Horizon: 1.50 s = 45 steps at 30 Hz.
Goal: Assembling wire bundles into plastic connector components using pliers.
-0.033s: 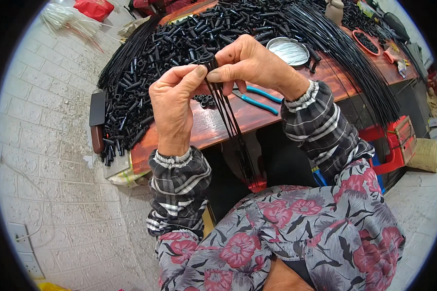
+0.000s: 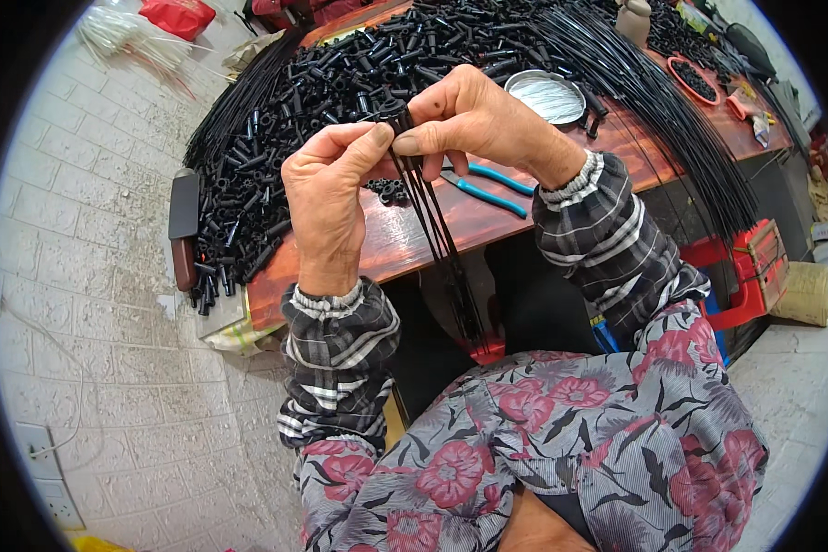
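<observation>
Held up over the table's near edge is a bundle of thin black rods [image 2: 437, 225], which look like umbrella ribs. They hang from a small black plastic collar [image 2: 394, 112] and reach down towards my lap. My left hand [image 2: 329, 184] is closed, thumb and forefinger pinching at the collar from the left. From the right, my right hand [image 2: 469, 124] grips the collar and rod tops between thumb and bent fingers. The fingers partly hide the join. Just right of the rods, pliers with teal handles [image 2: 492, 193] lie on the reddish wooden table [image 2: 524, 228].
A large heap of black plastic tubes [image 2: 340, 78] covers the table's middle and left. A round tin [image 2: 547, 97] holds thin pale wires. More long black rods [image 2: 681, 138] overhang the right edge, near a red stool [image 2: 741, 276]. A dark-bladed cleaver [image 2: 185, 207] rests at the left edge.
</observation>
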Each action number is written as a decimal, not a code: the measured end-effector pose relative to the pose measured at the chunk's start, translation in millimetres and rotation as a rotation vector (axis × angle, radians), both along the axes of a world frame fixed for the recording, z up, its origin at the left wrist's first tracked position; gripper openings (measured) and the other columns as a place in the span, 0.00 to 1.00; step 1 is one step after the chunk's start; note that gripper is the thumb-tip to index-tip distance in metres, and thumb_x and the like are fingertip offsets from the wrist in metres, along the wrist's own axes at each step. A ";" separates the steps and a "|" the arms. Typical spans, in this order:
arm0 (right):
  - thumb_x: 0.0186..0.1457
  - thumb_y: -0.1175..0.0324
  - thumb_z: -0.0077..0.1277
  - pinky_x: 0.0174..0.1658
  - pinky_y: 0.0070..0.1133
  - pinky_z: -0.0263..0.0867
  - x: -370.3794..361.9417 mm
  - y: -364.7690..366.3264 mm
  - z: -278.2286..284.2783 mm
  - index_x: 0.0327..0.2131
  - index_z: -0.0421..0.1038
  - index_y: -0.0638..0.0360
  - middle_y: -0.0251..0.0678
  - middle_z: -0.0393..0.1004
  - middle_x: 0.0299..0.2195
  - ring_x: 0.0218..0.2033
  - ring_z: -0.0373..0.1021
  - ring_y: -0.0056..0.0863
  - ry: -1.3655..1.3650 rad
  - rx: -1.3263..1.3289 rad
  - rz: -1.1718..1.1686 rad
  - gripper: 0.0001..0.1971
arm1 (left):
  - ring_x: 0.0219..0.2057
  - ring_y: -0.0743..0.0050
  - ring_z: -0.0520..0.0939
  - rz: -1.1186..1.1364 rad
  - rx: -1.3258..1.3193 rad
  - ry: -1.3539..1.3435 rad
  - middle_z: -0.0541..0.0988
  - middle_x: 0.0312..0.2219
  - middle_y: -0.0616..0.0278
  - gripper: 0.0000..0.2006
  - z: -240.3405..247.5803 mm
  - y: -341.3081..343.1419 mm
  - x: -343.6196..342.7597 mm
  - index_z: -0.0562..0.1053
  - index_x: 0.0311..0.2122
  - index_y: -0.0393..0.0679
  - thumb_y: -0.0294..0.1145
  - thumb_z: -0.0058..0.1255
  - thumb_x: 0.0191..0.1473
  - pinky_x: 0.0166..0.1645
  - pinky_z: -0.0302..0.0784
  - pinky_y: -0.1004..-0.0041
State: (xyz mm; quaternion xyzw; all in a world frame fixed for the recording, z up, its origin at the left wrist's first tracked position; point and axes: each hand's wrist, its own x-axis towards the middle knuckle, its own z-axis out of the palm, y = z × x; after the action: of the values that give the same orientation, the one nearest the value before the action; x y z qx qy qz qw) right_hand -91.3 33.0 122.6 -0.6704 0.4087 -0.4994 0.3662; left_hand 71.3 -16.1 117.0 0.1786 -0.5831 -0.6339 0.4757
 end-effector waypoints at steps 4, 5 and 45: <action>0.48 0.68 0.49 0.11 0.07 0.55 -8.5 1.1 6.7 0.15 0.67 0.62 0.31 0.69 0.13 0.15 0.69 0.15 0.040 0.008 0.075 0.12 | 0.18 0.81 0.74 -0.046 -0.030 -0.084 0.75 0.19 0.63 0.05 2.9 -4.7 1.3 0.73 0.27 0.35 0.23 0.54 0.42 0.25 0.72 0.83; 0.48 0.68 0.49 0.11 0.07 0.54 -10.0 1.1 7.7 0.16 0.68 0.62 0.33 0.70 0.13 0.14 0.69 0.14 0.040 0.029 0.105 0.12 | 0.18 0.81 0.74 -0.048 -0.030 -0.080 0.75 0.19 0.63 0.05 3.3 -4.7 0.9 0.73 0.27 0.35 0.23 0.54 0.42 0.25 0.72 0.83; 0.46 0.70 0.51 0.19 0.12 0.61 33.3 30.8 -49.8 0.30 0.70 0.64 0.32 0.71 0.23 0.19 0.68 0.17 0.197 0.481 0.331 0.08 | 0.13 0.79 0.60 -0.679 0.170 0.413 0.64 0.14 0.63 0.24 -46.0 22.7 11.2 0.64 0.27 0.35 0.53 0.38 0.51 0.17 0.56 0.80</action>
State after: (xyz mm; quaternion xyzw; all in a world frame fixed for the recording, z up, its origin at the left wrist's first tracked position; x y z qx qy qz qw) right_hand -58.0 63.8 72.8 -0.6672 0.4338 -0.2545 0.5494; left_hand 82.5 6.6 71.1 -0.1165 -0.4467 -0.8234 0.3301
